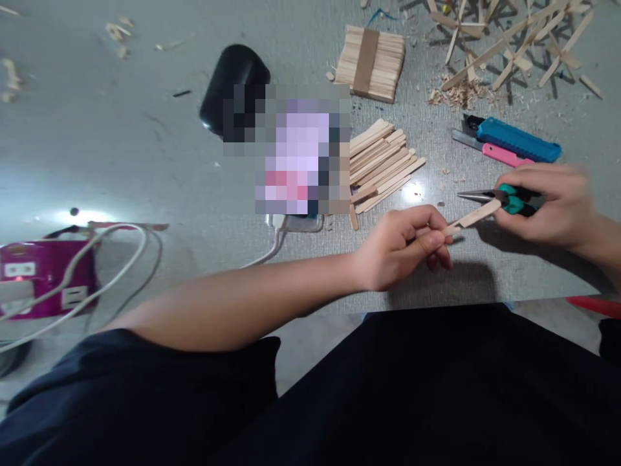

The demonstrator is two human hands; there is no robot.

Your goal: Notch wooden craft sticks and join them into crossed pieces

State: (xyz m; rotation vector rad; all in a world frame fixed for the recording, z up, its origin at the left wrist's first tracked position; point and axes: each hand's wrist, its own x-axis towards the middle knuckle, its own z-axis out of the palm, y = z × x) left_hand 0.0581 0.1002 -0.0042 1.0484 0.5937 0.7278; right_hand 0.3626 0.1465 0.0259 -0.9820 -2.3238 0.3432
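My left hand (405, 246) is closed in a pinch on one end of a flat wooden craft stick (473, 217), held just above the grey floor. My right hand (548, 204) is wrapped round the teal handles of needle-nose pliers (504, 197), whose metal tips point left beside the stick. The stick's far end lies against the pliers near my right fingers. Whether the jaws bite the stick I cannot tell.
A loose pile of craft sticks (383, 165) and a banded bundle (371, 61) lie ahead. A blue utility knife (517, 139) and a pink one (502, 155) sit to the right. A stick structure (519, 39), shavings, a black object (233, 84), a magenta power strip (43, 275) and white cables (121, 259) surround them.
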